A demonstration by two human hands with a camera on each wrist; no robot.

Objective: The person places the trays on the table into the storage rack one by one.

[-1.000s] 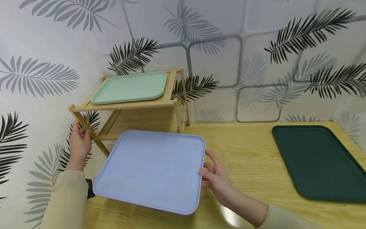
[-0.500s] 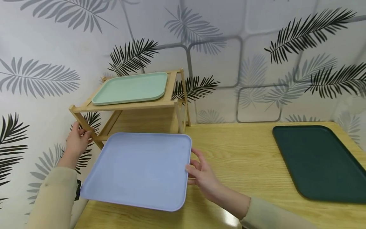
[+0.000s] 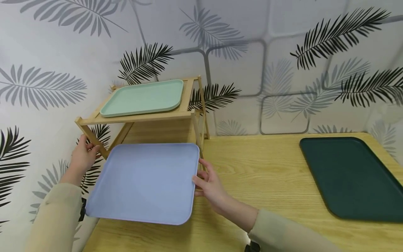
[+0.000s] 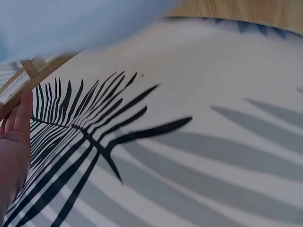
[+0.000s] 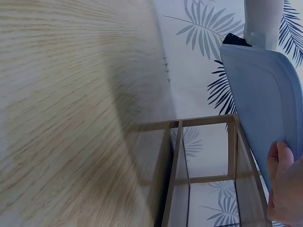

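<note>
My right hand pinches a light blue tray at its right edge, thumb on top and fingers below. The tray is tilted, its far edge overlapping the front of the two-tier wooden rack's lower shelf in the head view. In the right wrist view the same tray shows its underside, raised above the table. My left hand grips the front left leg of the rack. On the rack's top shelf lies a mint green tray.
A dark green tray lies on the right side of the wooden table. Behind the table and along its left side runs a wall with a leaf pattern. The rack's front right leg stands close to the blue tray's far right corner.
My right hand has carried the blue tray leftward and a little up, in front of the rack's lower shelf. My left hand keeps its hold on the leg, its forearm slightly farther left.
</note>
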